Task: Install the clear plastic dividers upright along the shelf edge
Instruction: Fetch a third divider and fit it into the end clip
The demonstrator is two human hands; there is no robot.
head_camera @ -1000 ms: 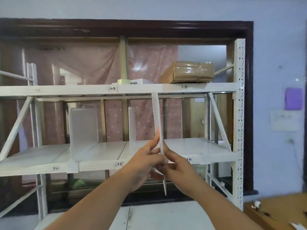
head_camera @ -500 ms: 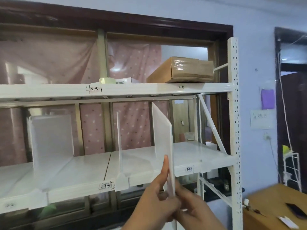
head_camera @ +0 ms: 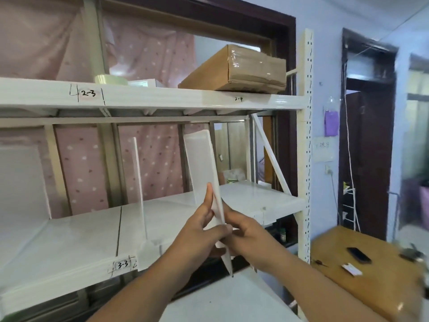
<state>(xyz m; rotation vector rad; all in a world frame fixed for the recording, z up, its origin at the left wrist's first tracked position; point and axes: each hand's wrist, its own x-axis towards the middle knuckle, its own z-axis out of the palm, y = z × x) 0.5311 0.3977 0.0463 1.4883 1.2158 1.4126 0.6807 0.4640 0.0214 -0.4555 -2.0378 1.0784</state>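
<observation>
I hold a clear plastic divider (head_camera: 201, 166) upright and slightly tilted, in front of the middle shelf (head_camera: 274, 205). My left hand (head_camera: 199, 226) grips its near edge from the left, forefinger stretched up along it. My right hand (head_camera: 246, 233) grips it from the right. Its lower tip hangs below the shelf's front edge. A second divider (head_camera: 139, 182) stands upright on the shelf by the 3-3 label (head_camera: 122, 264). A third divider (head_camera: 21, 182) stands at the far left.
The upper shelf (head_camera: 162, 96) carries a taped cardboard box (head_camera: 241, 70) and a tape roll (head_camera: 109, 79). The white perforated upright (head_camera: 306, 135) bounds the rack on the right. A wooden table (head_camera: 371, 270) with a phone (head_camera: 358, 254) stands at the lower right.
The view has swung right and closer to the rack. Both hands still hold the divider, which now shows more of its broad face and sits nearer the shelf's right section.
</observation>
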